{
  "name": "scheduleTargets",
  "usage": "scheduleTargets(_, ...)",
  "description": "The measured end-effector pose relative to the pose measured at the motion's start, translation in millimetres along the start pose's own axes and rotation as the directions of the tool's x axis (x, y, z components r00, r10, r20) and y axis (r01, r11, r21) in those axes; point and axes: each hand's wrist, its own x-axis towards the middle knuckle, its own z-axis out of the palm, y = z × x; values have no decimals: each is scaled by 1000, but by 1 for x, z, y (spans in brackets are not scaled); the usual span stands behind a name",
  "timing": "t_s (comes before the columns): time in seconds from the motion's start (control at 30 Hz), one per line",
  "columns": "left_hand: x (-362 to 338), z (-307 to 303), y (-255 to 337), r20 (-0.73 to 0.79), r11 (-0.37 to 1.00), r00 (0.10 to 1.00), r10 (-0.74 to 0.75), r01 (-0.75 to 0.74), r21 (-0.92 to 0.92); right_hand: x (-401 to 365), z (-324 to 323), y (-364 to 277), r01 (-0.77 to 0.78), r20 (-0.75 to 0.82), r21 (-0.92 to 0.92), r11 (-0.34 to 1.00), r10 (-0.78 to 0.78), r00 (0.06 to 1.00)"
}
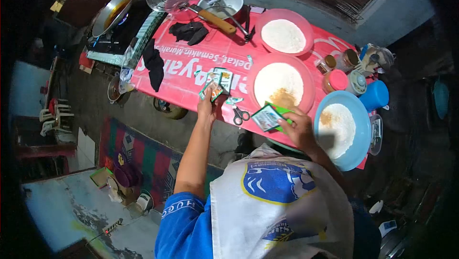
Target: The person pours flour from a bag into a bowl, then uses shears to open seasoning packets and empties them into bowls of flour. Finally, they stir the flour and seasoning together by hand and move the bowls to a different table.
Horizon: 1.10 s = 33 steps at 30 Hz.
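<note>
My left hand (206, 107) pinches a small printed seasoning sachet (212, 91) over the table's near edge. Just beyond it lies another sachet (224, 78). My right hand (299, 126) is closed on a green-and-white seasoning sachet (266, 117), with a bright green piece (282, 110) beside it. This hand is at the near rim of a pink basin (308, 84) of white flour, which has a brown powder patch (283, 97) on top. Black-handled scissors (240, 115) and torn packet scraps (234, 100) lie between my hands.
A second pink basin (307, 25) of flour stands behind, and a blue basin (364, 132) of flour with brown powder at right. Jars (335, 80) and a blue cup (375, 95) stand beyond. Back left are a wooden-handled strainer (217, 22), black cloths (189, 32) and a lit stove with a wok (103, 17).
</note>
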Motion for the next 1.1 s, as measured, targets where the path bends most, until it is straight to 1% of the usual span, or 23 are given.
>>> scheduleTargets(0.07, 14, 1, 8, -50, 1000, 999, 20, -20, 1, 17, 28, -5, 81, 73, -47, 996, -78, 994)
scheduleTargets(0.1, 16, 6, 14, -278, 955, 947, 161, -79, 284, 24, 40, -6, 83, 79, -49, 995, -79, 994)
scheduleTargets(0.13, 17, 9, 19, -437, 833, 830, 345, -57, 550, 32, 50, -7, 65, 89, -24, 998, -63, 994)
scheduleTargets(0.17, 12, 5, 24, -336, 747, 833, 441, -132, 652, 39, 61, -7, 48, 100, 0, 999, -48, 994)
scheduleTargets(0.2, -6, 8, 39, -340, 751, 832, 439, -132, 647, 46, 71, -5, 51, 106, -4, 999, -50, 993)
scheduleTargets(0.23, -27, 12, 54, -22, 786, 971, 240, -181, 591, 53, 81, -2, 47, 131, 28, 998, -51, 990)
scheduleTargets(0.27, -44, 13, 65, 316, 828, 948, 28, -199, 524, 59, 90, 0, 40, 160, 61, 997, -49, 986)
scheduleTargets(0.3, -56, 13, 70, 479, 781, 876, -54, -262, 567, 66, 99, -3, 78, 188, 54, 995, -87, 978)
scheduleTargets(0.33, -54, 4, 57, 636, 622, 759, 137, -566, 541, 72, 107, -8, 78, 198, 54, 995, -88, 976)
scheduleTargets(0.4, -50, -10, 44, 421, 776, 906, 45, -297, 556, 85, 123, -20, -98, 314, 202, 975, 31, 949)
scheduleTargets(0.47, -51, -19, 48, 330, 788, 937, 118, -290, 542, 96, 144, -7, -58, 368, 179, 982, -12, 930)
scheduleTargets(0.53, -50, -28, 53, 233, 803, 955, 185, -283, 524, 100, 164, 8, 38, 286, 146, 989, -79, 955)
scheduleTargets(0.57, -49, -36, 55, 193, 841, 965, 178, -251, 479, 96, 165, 14, 126, 264, -54, 991, -108, 959)
scheduleTargets(0.6, -48, -43, 57, 155, 873, 973, 172, -223, 433, 90, 165, 17, 131, 272, -50, 990, -113, 956)
scheduleTargets(0.63, -49, -44, 57, 111, 879, 969, 220, -246, 409, 82, 164, 20, 134, 357, -320, 938, -12, 934)
scheduleTargets(0.67, -51, -46, 59, 103, 879, 969, 224, -247, 408, 71, 162, 24, 156, 407, -565, 810, 109, 907)
scheduleTargets(0.7, -56, -45, 62, 70, 913, 982, 176, -190, 362, 59, 166, 38, 135, 425, -640, 756, 202, 883)
scheduleTargets(0.73, -59, -44, 63, 43, 940, 992, 123, -130, 314, 48, 170, 41, 136, 428, -640, 757, 204, 880)
scheduleTargets(0.8, -52, -50, 52, 36, 942, 991, 131, -136, 307, 36, 169, 43, 111, 317, -641, 760, 130, 940)
scheduleTargets(0.87, -41, -52, 39, 55, 943, 990, 128, -139, 304, 40, 166, 44, 108, 326, -662, 741, 155, 932)
scheduleTargets(0.97, -38, -42, 36, -26, 961, 999, 37, -28, 275, 39, 168, 43, 79, 269, -705, 705, 162, 949)
scheduleTargets(1.07, -33, -36, 37, 114, 953, 981, -157, 120, 279, 36, 175, 65, 157, 209, -744, 650, 3, 978)
scheduleTargets(1.1, -38, -28, 40, 173, 937, 955, -242, 183, 298, 37, 177, 61, 59, 162, -769, 637, 106, 981)
